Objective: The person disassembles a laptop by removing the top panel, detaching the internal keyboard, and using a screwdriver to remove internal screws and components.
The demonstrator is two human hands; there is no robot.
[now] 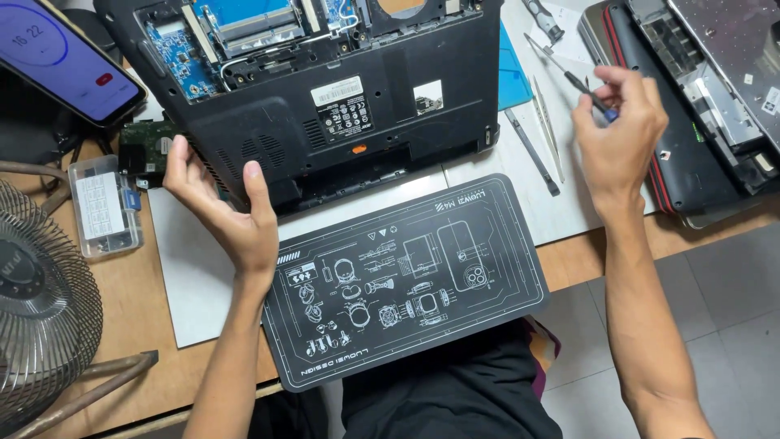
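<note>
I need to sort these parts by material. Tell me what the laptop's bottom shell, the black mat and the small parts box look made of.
Laptop's bottom shell: probably matte black moulded plastic, with vent slits formed in it.
Black mat: looks like rubber or silicone, flat, dull, printed with white line drawings.
Small parts box: clear hard plastic, see-through with glossy edges.

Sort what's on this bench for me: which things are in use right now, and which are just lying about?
In use:
left hand on the opened black laptop
right hand holding a screwdriver

Lying about:
tweezers
black printed work mat
phone
clear parts box
fan
second laptop
</note>
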